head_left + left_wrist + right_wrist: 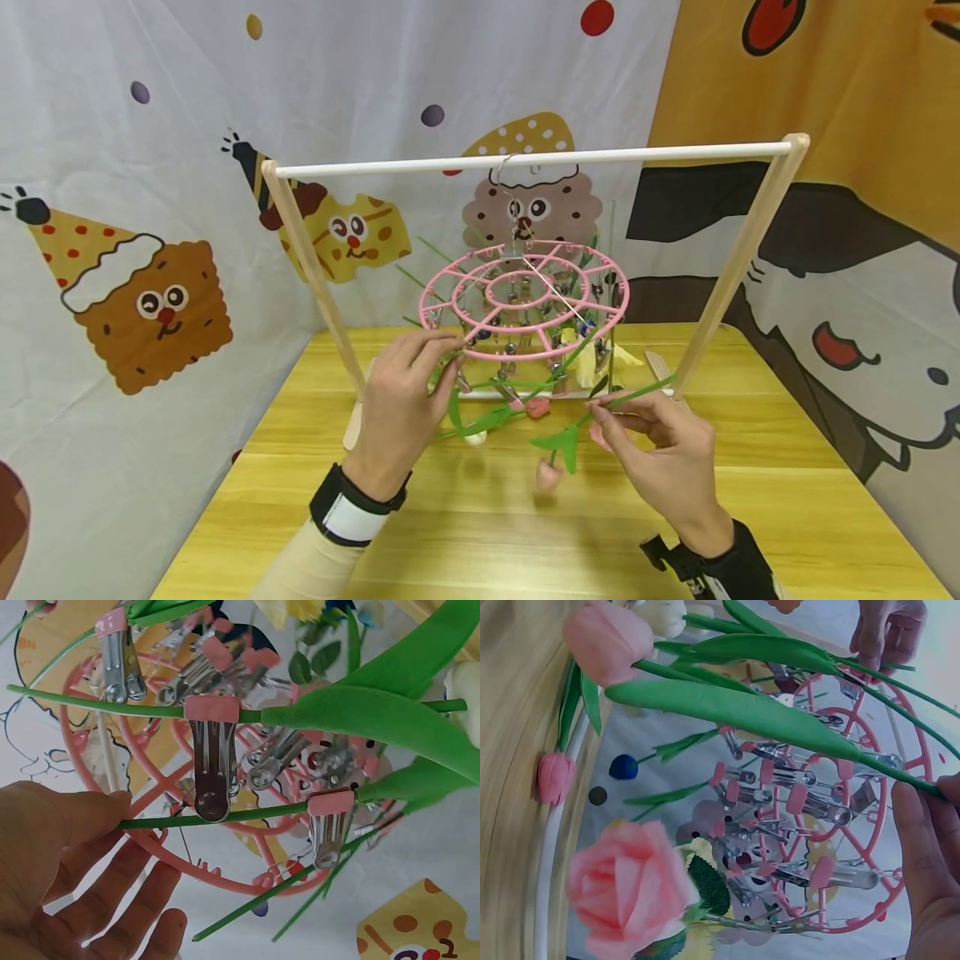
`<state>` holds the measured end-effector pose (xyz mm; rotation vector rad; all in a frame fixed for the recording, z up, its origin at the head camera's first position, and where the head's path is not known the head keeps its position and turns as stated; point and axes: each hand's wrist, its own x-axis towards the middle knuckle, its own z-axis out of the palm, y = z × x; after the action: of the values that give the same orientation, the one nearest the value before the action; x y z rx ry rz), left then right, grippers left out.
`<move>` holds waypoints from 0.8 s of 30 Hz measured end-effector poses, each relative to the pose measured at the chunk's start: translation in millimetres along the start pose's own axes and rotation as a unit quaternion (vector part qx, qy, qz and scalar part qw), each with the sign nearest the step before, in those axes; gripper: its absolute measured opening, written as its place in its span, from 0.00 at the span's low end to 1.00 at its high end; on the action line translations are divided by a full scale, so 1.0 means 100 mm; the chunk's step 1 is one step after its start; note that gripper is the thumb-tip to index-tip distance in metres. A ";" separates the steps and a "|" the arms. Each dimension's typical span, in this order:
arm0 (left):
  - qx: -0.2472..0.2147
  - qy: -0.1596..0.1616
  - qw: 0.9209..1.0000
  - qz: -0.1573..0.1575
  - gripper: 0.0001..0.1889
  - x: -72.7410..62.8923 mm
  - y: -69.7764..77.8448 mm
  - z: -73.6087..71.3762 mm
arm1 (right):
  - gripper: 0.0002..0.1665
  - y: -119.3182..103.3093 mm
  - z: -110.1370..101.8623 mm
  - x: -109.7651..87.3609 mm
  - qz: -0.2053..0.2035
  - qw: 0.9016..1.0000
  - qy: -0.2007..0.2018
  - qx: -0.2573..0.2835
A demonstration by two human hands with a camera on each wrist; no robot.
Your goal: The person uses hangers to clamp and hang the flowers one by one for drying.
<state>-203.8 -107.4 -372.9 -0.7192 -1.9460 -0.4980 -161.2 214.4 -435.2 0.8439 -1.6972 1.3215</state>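
Observation:
My right hand [660, 442] pinches the green stem of an artificial pink tulip [549, 475] between thumb and fingers. Its bloom hangs down over the table, stem slanting up to the right. At the near left of a pink round clip hanger [517, 357], my left hand [408, 383] pinches the end of another green stem [262, 814], fingertips right by the rim. A metal clip [328, 832] with pink tips grips that stem near its leaf. In the right wrist view, the held tulip's long leaf [727, 716] crosses in front of the hanger.
A wooden stand's white bar [390, 165] carries the hanger by a hook. Several clips hang beneath, some with flowers, including a pink rose [630, 889] and a blue bud [624, 766]. A wooden table [480, 542] lies below, with a patterned cloth [360, 75] behind.

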 end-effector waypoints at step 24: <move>-0.097 0.087 0.992 0.004 0.10 -0.71 0.31 0.06 | 0.24 -0.01 0.21 0.01 0.067 0.993 -0.004 0.093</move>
<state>-160.9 -100.1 -437.6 -0.7779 -1.7477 -0.7280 -164.4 193.2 -436.6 0.8542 -1.6794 1.5881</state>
